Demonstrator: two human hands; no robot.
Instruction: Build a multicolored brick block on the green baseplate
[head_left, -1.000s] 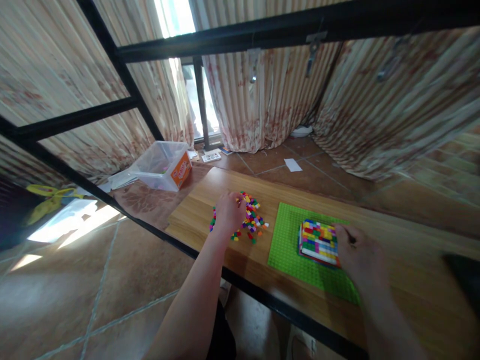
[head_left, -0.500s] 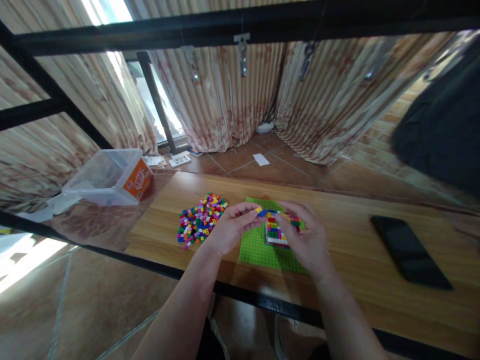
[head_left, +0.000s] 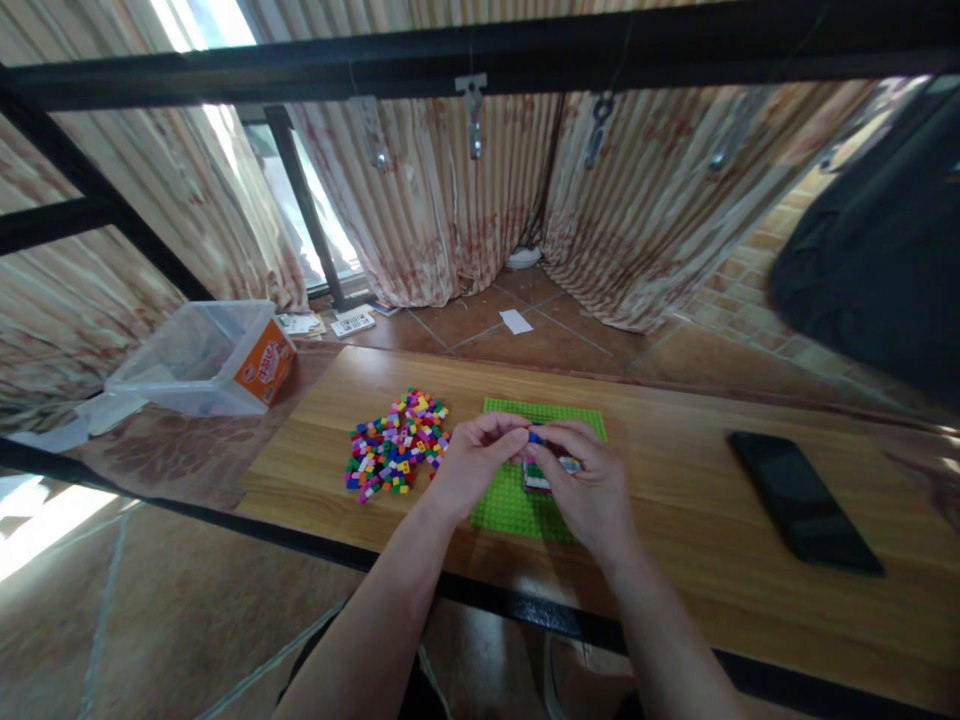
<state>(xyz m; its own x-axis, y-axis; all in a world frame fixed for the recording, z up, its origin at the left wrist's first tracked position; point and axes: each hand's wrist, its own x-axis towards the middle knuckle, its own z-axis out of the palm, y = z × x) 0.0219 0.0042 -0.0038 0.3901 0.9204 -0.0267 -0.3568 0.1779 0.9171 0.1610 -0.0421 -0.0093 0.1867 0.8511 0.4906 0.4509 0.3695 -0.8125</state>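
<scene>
My left hand (head_left: 480,462) and my right hand (head_left: 586,487) meet over a green baseplate (head_left: 510,505) on the wooden table (head_left: 675,480). Both pinch a small blue brick (head_left: 535,436) between their fingertips. Under my right hand sits a stack of multicoloured bricks (head_left: 541,474), mostly hidden by the fingers. A pile of loose coloured bricks (head_left: 394,455) lies just left of the baseplate, close to my left hand.
A black phone (head_left: 795,502) lies on the table at the right. On the floor to the left stands a clear plastic box (head_left: 202,358) with an orange label. A black frame bar (head_left: 480,55) crosses overhead; curtains hang behind. A dark bag (head_left: 877,250) hangs at the right.
My left hand left the loose pile and came to the baseplate with a brick. Both hands have closed together over the stack. The view swung right.
</scene>
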